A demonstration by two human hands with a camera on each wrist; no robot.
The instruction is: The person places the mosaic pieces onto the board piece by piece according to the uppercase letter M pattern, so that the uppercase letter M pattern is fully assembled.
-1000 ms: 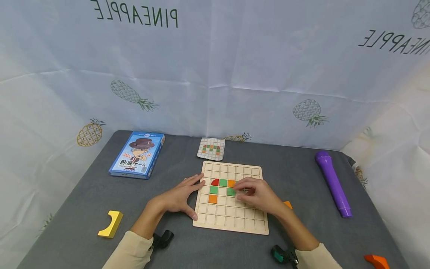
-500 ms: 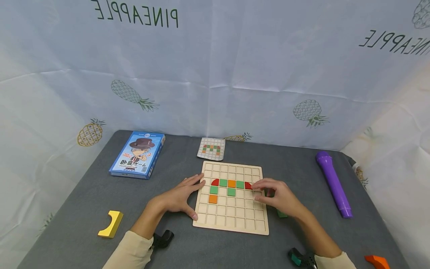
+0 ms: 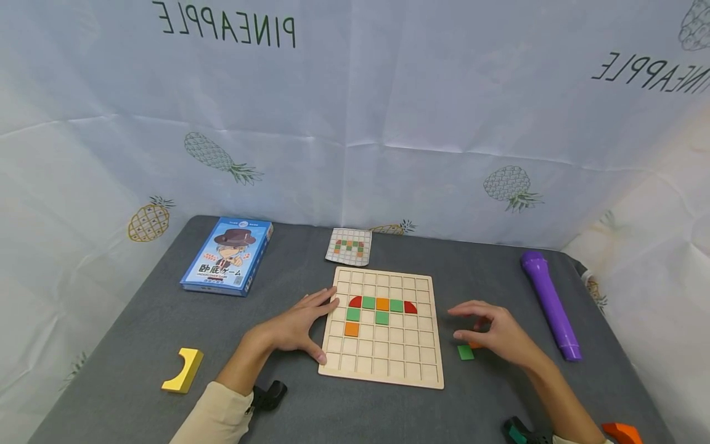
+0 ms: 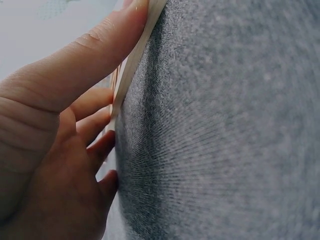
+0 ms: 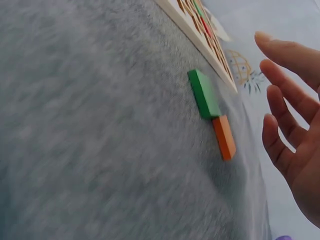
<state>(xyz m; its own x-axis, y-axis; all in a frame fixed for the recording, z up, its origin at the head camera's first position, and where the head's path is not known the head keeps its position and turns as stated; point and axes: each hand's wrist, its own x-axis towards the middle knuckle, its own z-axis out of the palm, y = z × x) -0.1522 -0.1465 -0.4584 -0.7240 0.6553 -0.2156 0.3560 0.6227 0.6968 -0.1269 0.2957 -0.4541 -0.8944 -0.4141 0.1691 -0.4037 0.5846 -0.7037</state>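
A square wooden grid board (image 3: 383, 357) lies in the middle of the table. Set in its cells are a red rounded tile (image 3: 410, 307) at the right, another red rounded tile (image 3: 355, 301) at the left, and several green and orange square tiles. My left hand (image 3: 296, 324) rests with spread fingers along the board's left edge, its thumb (image 4: 100, 47) against the wood. To the right of the board, my right hand (image 3: 493, 330) hovers with nothing in its fingers. Below it lie a green tile (image 5: 204, 94) and an orange tile (image 5: 224, 137), end to end on the cloth.
Behind the board is a small pattern card (image 3: 348, 246) with a similar coloured arrangement. A blue game box (image 3: 227, 256) lies back left, and a yellow arched block (image 3: 185, 371) front left. On the right are a purple microphone-shaped stick (image 3: 550, 302) and an orange block (image 3: 622, 431).
My right hand has moved off the board to the right, leaving a green tile and the right-hand red tile uncovered in the top row. My left hand stays where it was.
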